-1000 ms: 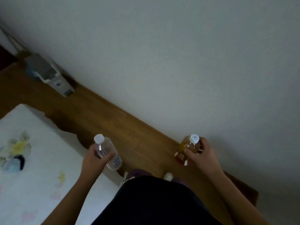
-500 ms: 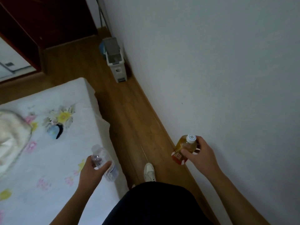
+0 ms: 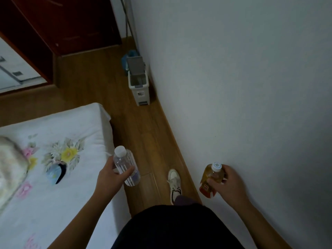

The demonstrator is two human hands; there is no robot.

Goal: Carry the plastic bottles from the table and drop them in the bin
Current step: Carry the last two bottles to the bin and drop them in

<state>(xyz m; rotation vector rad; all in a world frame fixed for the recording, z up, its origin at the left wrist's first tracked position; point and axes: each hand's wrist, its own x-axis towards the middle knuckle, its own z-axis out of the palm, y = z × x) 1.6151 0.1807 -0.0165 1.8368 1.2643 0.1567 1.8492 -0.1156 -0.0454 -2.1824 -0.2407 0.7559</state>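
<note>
Lower in my view than half a second ago, the floral bed (image 3: 53, 203) lies near left and the white bin (image 3: 139, 85) stands far ahead against the wall. My left hand (image 3: 111, 177) grips a clear water bottle (image 3: 125, 164); my right hand (image 3: 231, 184) grips an amber drink bottle (image 3: 210, 178).

The left hand (image 3: 111, 177) grips a clear plastic bottle (image 3: 126, 168) with a white cap, and the right hand (image 3: 228, 184) grips an amber bottle (image 3: 210, 178) with a red label. A white lidded bin (image 3: 139, 83) stands on the wooden floor (image 3: 140, 132) against the wall (image 3: 233, 87), well beyond both hands, with the flower-printed bed (image 3: 53, 159) to its left.
</note>
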